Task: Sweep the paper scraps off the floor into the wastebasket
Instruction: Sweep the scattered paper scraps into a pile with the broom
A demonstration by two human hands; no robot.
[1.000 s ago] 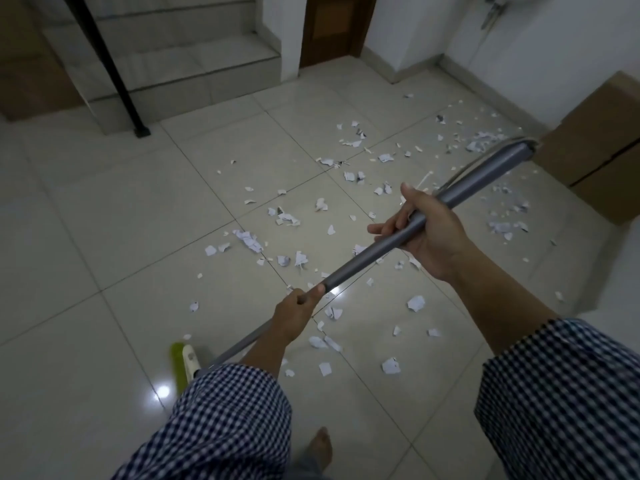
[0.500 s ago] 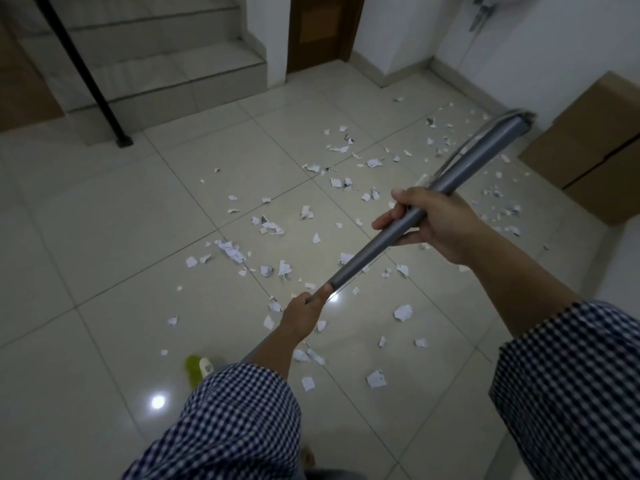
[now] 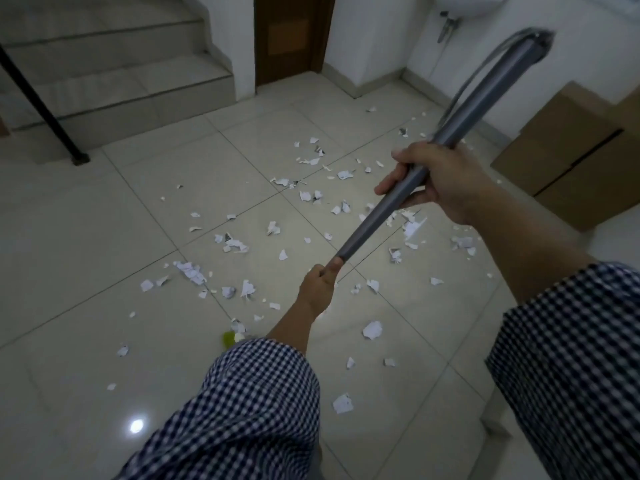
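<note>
I hold a grey broom handle (image 3: 377,214) slanting from upper right down to lower left. My right hand (image 3: 440,180) grips it high up, and my left hand (image 3: 317,287) grips it lower down. Only a bit of the green and white broom head (image 3: 231,338) shows beside my left sleeve; the remainder is hidden. Several white paper scraps (image 3: 235,244) lie scattered over the pale tiled floor (image 3: 86,258), mostly ahead of my hands, some near my sleeves. No wastebasket is in view.
Grey steps (image 3: 114,77) with a black railing post (image 3: 41,105) rise at the upper left. A brown door (image 3: 289,36) stands straight ahead. Cardboard boxes (image 3: 568,154) sit against the right wall. A white basin (image 3: 467,5) hangs above them.
The handle has tilted more upright, its top end rising. The broom head has slid toward me and mostly vanished behind my left sleeve. The view has tipped upward slightly.
</note>
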